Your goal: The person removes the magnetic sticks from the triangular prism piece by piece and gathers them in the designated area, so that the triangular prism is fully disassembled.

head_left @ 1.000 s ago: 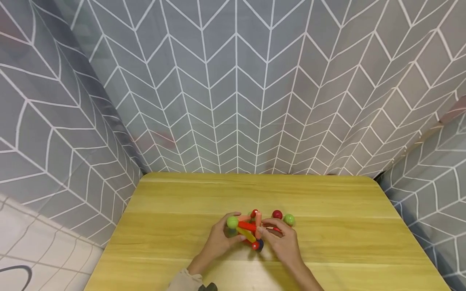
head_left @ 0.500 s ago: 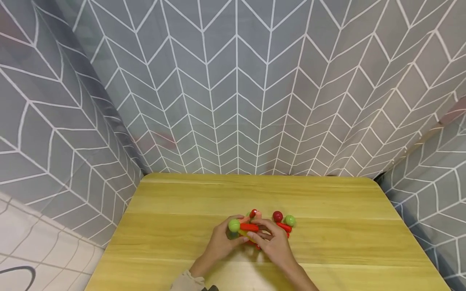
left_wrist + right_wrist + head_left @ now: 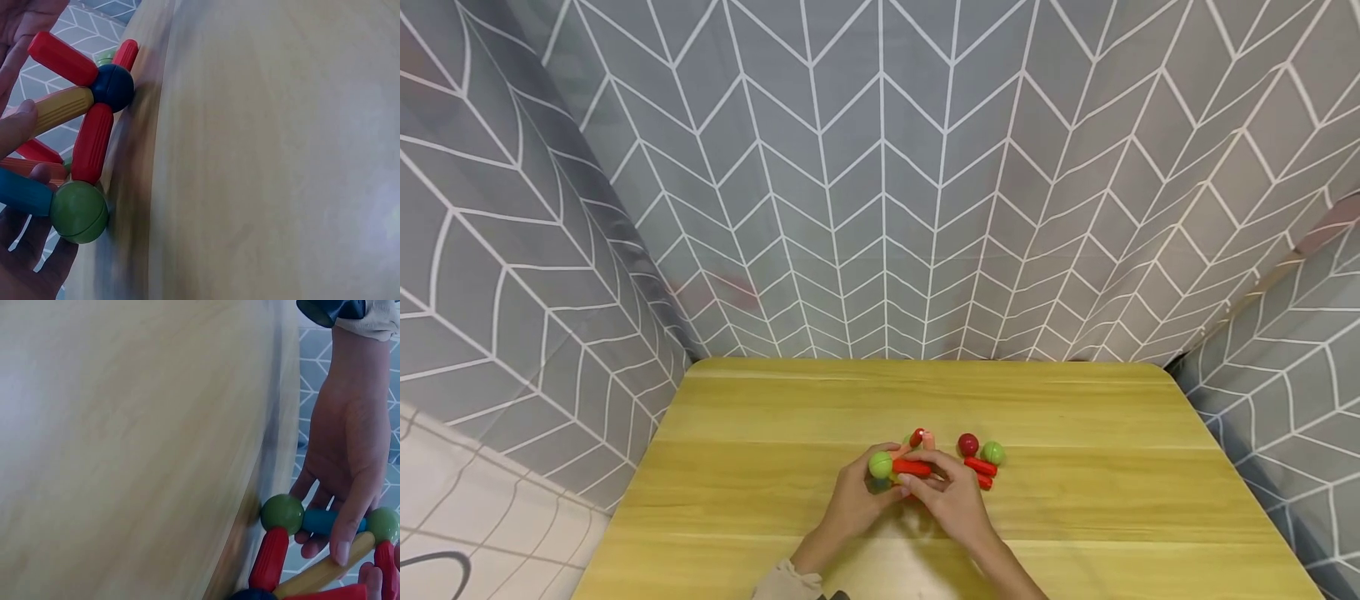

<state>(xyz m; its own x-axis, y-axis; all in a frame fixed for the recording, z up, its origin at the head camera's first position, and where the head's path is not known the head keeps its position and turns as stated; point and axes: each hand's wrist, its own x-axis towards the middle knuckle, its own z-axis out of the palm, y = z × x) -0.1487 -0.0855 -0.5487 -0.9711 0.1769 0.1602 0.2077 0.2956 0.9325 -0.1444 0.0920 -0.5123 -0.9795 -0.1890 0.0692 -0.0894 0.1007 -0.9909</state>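
A built frame of magnetic sticks and balls is held between both hands just above the table. My left hand (image 3: 857, 500) grips its left side, the thumb on a yellow stick (image 3: 325, 569) and fingers behind a blue stick (image 3: 322, 521). A green ball (image 3: 880, 465) tops that side, with a red stick (image 3: 912, 467) running right from it. My right hand (image 3: 951, 500) pinches this red stick between thumb and fingers. Lower down, a dark blue ball (image 3: 113, 88) joins several sticks. A salmon stick (image 3: 928, 439) shows beyond the right fingers; its lower end is hidden.
Right of the hands lie a loose dark red ball (image 3: 967, 445), a green ball (image 3: 993, 452) and two red sticks (image 3: 981, 467). The wooden table (image 3: 760, 417) ends at a grey patterned curtain (image 3: 887, 208).
My right hand has shifted left and off the salmon stick onto the red stick. The loose red sticks have come into sight, while the dark blue ball is now hidden in the head view.
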